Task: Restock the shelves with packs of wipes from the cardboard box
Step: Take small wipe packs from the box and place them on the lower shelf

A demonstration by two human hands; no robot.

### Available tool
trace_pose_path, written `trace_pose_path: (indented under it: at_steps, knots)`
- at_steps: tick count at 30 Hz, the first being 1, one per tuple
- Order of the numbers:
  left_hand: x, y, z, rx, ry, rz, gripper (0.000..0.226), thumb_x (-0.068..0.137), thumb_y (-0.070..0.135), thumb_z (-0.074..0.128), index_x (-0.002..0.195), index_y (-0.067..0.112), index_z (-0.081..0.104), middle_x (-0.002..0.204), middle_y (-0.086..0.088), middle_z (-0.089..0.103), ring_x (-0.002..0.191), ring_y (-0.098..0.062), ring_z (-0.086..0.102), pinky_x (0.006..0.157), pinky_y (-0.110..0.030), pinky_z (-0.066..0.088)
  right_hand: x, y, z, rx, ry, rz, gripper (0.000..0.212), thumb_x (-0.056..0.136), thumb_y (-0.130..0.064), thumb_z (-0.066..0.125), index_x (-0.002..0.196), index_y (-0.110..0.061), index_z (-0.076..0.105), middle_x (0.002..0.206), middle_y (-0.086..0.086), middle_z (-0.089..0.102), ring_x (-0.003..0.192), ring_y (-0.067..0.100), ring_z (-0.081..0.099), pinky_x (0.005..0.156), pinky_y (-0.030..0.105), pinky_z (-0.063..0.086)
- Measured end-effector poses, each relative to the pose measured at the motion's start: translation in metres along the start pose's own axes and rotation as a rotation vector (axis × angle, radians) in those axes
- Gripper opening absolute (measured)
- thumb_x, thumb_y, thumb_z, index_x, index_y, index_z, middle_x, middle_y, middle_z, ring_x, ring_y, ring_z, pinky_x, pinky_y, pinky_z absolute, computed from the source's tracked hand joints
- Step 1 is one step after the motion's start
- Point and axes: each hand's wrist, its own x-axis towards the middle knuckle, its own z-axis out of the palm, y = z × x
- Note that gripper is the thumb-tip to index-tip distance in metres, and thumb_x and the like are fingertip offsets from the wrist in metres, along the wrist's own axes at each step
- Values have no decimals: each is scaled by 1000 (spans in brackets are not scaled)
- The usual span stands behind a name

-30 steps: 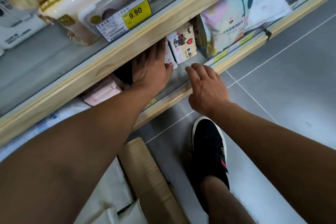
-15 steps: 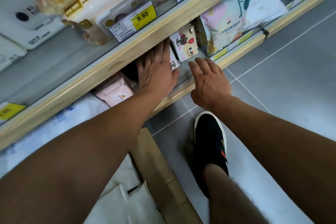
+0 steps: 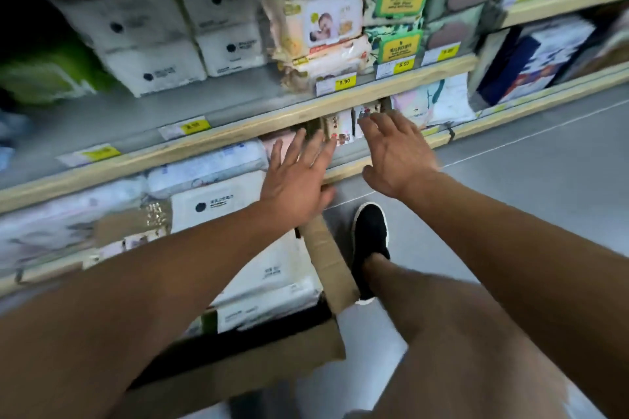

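Both hands, left and right, hover spread-fingered and empty; a careless sweep could topple the small packs at twelve o'clock.

Black shoe stands on grey floor.

Both hands are out in front of the bottom shelf, fingers spread and holding nothing. The left hand hangs just above the far corner of the cardboard box, the right hand is in front of some small packs at the shelf's lip. The box sits on the floor with white packs of wipes still in it. A black shoe stands just beside the box. The shelf above has yellow price tags and it's all pretty blurry.
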Motion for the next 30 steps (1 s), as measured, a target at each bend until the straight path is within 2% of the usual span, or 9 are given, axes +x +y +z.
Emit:
trace_pose_path:
  at_steps: [6,12,17,21,26,30]
  knots:
    - [-94,-53,-47,-36,64,-115,78,89,55,44,152,27,8,161,3,5,148,-23,-2,118,-49,2,-39,-89,-40,7,45,-106,82,84,-33,61,151,-20,16,157,6,21,147,29,9,119,41,11]
    - [-180,-124,-52,-40,6,-224,80,90,56,42,152,27,2,161,1,0,147,-24,-6,118,-49,-3,-43,-183,-44,47,14,-249,80,84,-32,58,152,-21,16,159,3,17,147,27,6,120,42,11]
    - [-239,-183,-43,-94,-27,-363,79,89,53,46,152,27,4,161,2,-1,147,-23,-5,118,-49,1,-30,-264,-24,62,-75,-396,78,85,-30,59,151,-20,18,157,2,20,147,27,7,120,38,11]
    - [-270,-230,-20,-85,-71,-452,85,82,55,52,150,26,10,160,0,8,147,-26,6,118,-50,8,-13,-319,2,56,-147,-518,77,82,-31,60,149,-17,24,153,5,27,144,29,16,119,39,14]
    - [-289,-272,12,-161,-123,-530,84,81,51,55,150,25,16,161,1,9,147,-23,5,117,-48,10,9,-368,37,68,-234,-575,78,79,-27,61,148,-18,26,150,5,30,141,28,22,117,39,23]
    - [-294,-298,41,-247,-199,-561,81,84,50,53,151,25,13,160,1,10,147,-23,6,118,-44,9,31,-393,65,38,-325,-590,78,79,-28,64,147,-17,26,150,8,29,139,30,24,114,40,26]
